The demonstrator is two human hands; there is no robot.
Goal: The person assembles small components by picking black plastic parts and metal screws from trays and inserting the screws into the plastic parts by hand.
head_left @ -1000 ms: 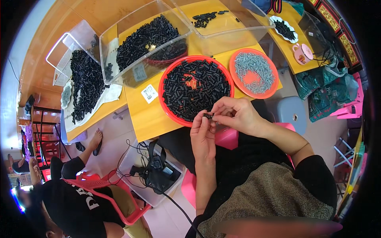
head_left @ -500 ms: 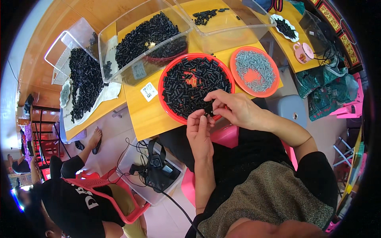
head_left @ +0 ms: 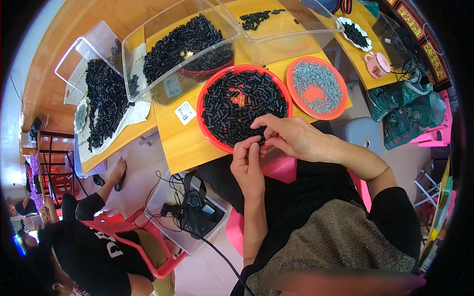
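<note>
Over the near rim of a red round basin (head_left: 201, 118), my two hands meet fingertip to fingertip. Thumb and fingers of my left hand (head_left: 248, 163) pinch a small black plastic piece (head_left: 261, 140), mostly hidden by the fingertips. My right hand (head_left: 294, 138) comes in from the right with thumb and forefinger pinched at that piece; whatever lies between them is too small to tell. Short black tubular pieces (head_left: 227, 93) fill the basin, with some red bottom showing. Just right of it, silver screws (head_left: 316, 81) lie on an orange-red plate (head_left: 341, 101).
A clear plastic bin (head_left: 148, 96) behind the basin holds a big heap of black pieces. More black pieces (head_left: 106, 98) lie on the left table. A white dish (head_left: 368, 48) and pink mug (head_left: 377, 66) stand far right. A co-worker (head_left: 94, 256) sits lower left, near cables.
Both hands stay above the basin's near edge; the left fingers have closed up more around the black piece. The co-worker at lower left has shifted slightly.
</note>
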